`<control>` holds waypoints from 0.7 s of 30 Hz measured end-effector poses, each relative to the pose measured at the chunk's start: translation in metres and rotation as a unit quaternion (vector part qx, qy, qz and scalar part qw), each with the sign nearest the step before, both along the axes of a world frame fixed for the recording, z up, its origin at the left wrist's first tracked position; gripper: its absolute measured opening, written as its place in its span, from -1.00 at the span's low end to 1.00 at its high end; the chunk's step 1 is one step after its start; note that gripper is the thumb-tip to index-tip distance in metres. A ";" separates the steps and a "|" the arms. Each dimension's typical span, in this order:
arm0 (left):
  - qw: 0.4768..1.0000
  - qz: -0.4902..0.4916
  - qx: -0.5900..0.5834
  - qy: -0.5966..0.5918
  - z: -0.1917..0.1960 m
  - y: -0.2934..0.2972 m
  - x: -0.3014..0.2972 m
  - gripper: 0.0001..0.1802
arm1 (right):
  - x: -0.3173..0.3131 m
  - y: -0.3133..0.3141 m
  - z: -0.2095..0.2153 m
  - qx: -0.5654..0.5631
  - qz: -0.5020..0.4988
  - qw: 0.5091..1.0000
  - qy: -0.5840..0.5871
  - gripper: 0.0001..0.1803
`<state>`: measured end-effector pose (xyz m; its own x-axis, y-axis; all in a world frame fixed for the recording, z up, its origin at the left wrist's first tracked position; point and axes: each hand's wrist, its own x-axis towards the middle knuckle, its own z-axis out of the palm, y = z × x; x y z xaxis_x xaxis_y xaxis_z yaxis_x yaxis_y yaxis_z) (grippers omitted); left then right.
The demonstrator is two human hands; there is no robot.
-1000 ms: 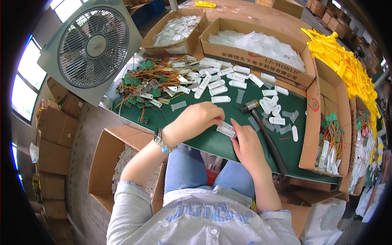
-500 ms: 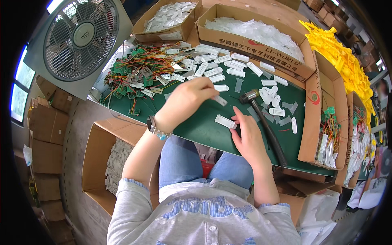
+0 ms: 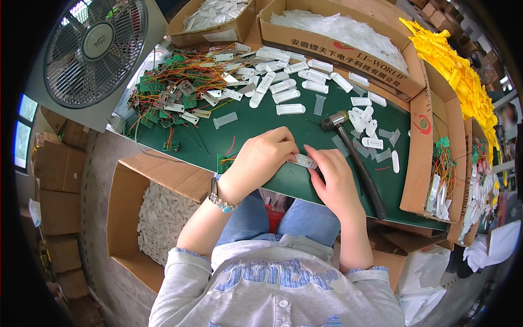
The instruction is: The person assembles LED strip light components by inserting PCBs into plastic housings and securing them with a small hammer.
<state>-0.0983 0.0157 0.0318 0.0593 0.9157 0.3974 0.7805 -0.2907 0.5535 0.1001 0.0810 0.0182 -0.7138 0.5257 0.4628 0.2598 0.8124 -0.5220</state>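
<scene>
My left hand point(image 3: 264, 158), fingers bent, pinches a small pale strip with holes point(image 3: 303, 160) over the near part of the table. On the other end of it close the thumb and fingertips of my right hand point(image 3: 335, 177). Whether the white plastic casing lies under the strip is hidden by the fingers. A green circuit board point(image 3: 223, 163) shows beside my left wrist, with a red wire near it. To the right of my right hand lies a black-handled hammer point(image 3: 357, 163) with a metal head.
Several white plastic casings point(image 3: 290, 109) and a tangled heap of wired circuit boards point(image 3: 174, 90) cover the far table. Clear plastic pieces point(image 3: 225, 120) lie loose. Cardboard boxes point(image 3: 354, 54) edge the back and right. An open carton point(image 3: 121, 218) stands below left, under a fan point(image 3: 95, 49).
My left hand has come down and right, bringing the strip to my right hand, which held a white casing. The circuit board beside my left wrist has come into sight.
</scene>
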 end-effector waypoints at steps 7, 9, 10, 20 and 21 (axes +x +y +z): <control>0.998 0.025 -0.024 0.051 0.005 -0.007 0.003 -0.80 | 0.001 -0.004 0.002 0.023 0.002 1.000 -0.018 -0.61; 0.998 0.026 0.006 0.048 0.008 -0.012 0.003 -0.80 | 0.001 -0.004 0.001 0.035 0.001 0.999 -0.023 -0.61; 0.999 0.025 0.005 0.047 0.010 -0.017 0.001 -0.80 | 0.001 -0.004 0.001 0.047 0.000 0.999 -0.027 -0.61; 0.967 0.069 0.150 0.196 -0.002 -0.031 -0.042 -0.77 | 0.000 -0.006 0.002 0.056 0.022 0.998 -0.035 -0.56; 0.967 0.069 0.146 0.199 -0.003 -0.028 -0.045 -0.76 | 0.001 -0.006 0.001 0.061 0.022 0.997 -0.034 -0.56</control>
